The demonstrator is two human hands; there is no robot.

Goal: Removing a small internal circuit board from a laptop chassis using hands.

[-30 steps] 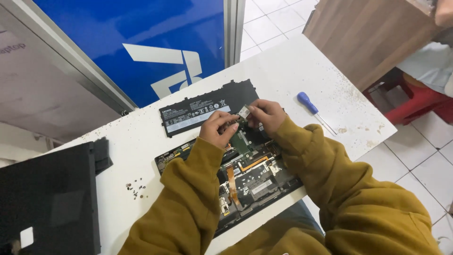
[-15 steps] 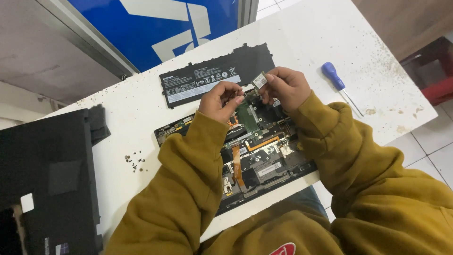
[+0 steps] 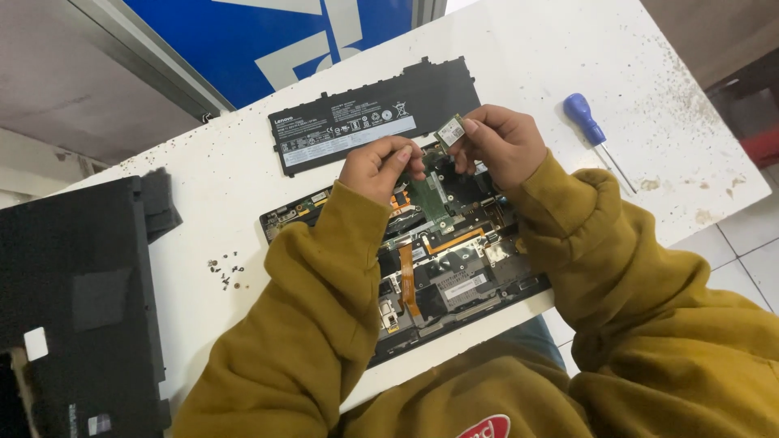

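Since a moment ago the right hand [image 3: 503, 144] has lifted the small card [image 3: 451, 130] a little higher and clear of the opened laptop [image 3: 442, 268], while the left hand [image 3: 380, 166] has stayed low over the boards.

The right fingers [image 3: 475, 123] pinch the card by its edge, holding it tilted in the air just above the laptop's far rim and just in front of the battery [image 3: 365, 113]. The left fingers are curled, tips down on the green board near the card; whether they grip anything cannot be told.

The laptop lies close to the near edge of the white worktop [image 3: 519, 57], its near corner almost flush with that edge. The battery, a long flat black slab with a pale label, lies just beyond it, near the far edge. To the right, well apart from the hands, a screwdriver [image 3: 596, 138] with a blue handle lies on open, speckled worktop. To the left, a scatter of small dark screws [image 3: 225, 271] sits between the laptop and a flat black cover [image 3: 77, 300] that overhangs the left side. Inside the laptop, orange ribbon strips and dull metal plates show.
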